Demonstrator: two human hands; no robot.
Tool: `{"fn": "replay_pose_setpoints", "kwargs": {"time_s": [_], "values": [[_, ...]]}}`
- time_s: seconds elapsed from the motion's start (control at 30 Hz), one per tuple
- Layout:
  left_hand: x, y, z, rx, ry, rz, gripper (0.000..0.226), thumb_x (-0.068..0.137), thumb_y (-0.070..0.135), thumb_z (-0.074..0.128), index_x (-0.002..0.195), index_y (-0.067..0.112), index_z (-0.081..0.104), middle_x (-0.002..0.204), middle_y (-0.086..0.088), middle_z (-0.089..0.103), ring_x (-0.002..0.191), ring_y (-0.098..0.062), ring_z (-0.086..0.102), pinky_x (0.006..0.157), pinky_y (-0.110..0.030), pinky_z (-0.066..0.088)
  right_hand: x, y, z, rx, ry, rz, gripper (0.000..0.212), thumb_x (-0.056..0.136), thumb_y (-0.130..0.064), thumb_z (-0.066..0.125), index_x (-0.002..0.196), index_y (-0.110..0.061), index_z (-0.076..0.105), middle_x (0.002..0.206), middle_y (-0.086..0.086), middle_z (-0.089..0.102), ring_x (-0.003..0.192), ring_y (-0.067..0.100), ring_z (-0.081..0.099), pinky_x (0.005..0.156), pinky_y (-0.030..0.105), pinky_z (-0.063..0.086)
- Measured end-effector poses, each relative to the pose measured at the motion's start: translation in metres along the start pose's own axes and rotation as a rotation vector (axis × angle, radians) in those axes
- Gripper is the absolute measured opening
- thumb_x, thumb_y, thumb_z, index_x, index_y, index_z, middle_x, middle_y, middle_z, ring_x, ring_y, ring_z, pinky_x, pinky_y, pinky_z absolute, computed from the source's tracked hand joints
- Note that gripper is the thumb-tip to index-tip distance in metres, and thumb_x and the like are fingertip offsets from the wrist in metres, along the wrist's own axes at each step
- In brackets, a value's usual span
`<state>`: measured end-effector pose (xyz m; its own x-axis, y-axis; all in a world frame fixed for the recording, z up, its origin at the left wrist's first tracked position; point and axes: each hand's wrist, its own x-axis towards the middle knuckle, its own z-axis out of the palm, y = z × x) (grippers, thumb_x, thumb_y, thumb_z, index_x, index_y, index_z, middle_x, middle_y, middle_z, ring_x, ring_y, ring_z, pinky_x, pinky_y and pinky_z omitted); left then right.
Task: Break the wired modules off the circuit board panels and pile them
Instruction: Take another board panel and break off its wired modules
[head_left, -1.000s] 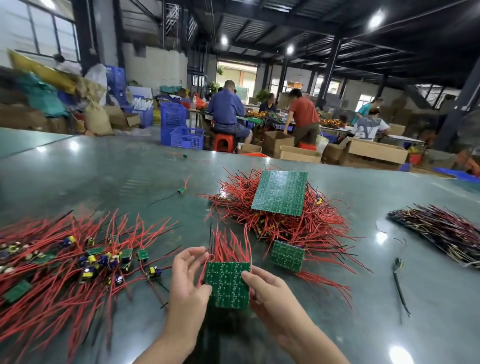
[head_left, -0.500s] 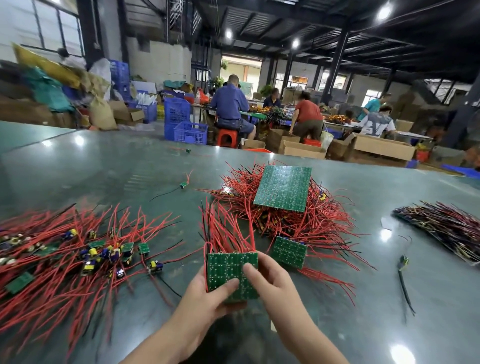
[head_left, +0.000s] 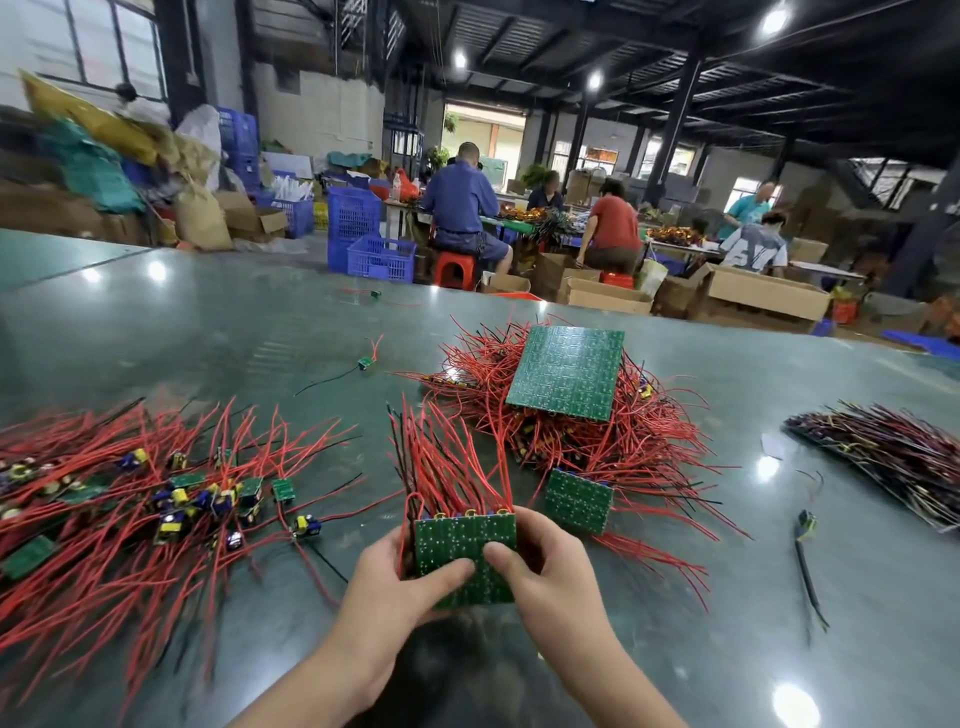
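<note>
Green panel (head_left: 464, 545) between both hands

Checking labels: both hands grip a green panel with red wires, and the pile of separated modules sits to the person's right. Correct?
Not quite. The head view shows the left hand and right hand gripping the green panel with red wires, but the pile of separated modules sits to the person's left. To the right lies a dark wire bundle.
</note>
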<state>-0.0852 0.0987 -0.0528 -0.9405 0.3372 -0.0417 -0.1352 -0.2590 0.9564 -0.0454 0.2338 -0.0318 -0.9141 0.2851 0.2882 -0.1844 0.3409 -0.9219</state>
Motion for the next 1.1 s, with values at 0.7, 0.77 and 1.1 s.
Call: {"fn": "replay_pose_setpoints", "kwargs": {"time_s": [0.7, 0.77, 1.1], "values": [[0.003, -0.004, 0.006, 0.062, 0.244, 0.117, 0.027, 0.07, -0.007, 0.075, 0.088, 0.012, 0.068, 0.077, -0.002, 0.075, 0.068, -0.015, 0.071, 0.052, -0.028, 0.057, 0.004, 0.002, 0.007, -0.046, 0.159, 0.062, 0.023, 0.08, 0.002, 0.065, 0.084, -0.02, 0.06, 0.079, -0.003, 0.068, 0.072, 0.007, 0.062, 0.069, 0.017, 0.049], [0.008, -0.001, -0.001, -0.033, 0.288, 0.063, 0.023, 0.075, -0.005, 0.072, 0.09, 0.012, 0.066, 0.075, -0.002, 0.074, 0.062, -0.016, 0.069, 0.042, -0.028, 0.053, 0.012, 0.004, -0.009, 0.058, 0.243, 0.105, 0.017, 0.081, 0.001, 0.066, 0.085, -0.015, 0.062, 0.079, 0.001, 0.067, 0.071, 0.012, 0.06, 0.068, 0.019, 0.049], [0.067, 0.058, 0.017, 0.509, 0.055, -0.113, 0.076, 0.08, 0.019, 0.073, 0.142, 0.004, 0.033, 0.149, -0.013, 0.033, 0.091, -0.024, 0.062, 0.057, -0.026, 0.053, 0.021, 0.005, -0.038, 0.676, 0.298, 0.364, 0.012, 0.088, -0.001, 0.056, 0.09, -0.011, 0.061, 0.073, 0.002, 0.062, 0.065, 0.01, 0.055, 0.068, 0.024, 0.053]]}}
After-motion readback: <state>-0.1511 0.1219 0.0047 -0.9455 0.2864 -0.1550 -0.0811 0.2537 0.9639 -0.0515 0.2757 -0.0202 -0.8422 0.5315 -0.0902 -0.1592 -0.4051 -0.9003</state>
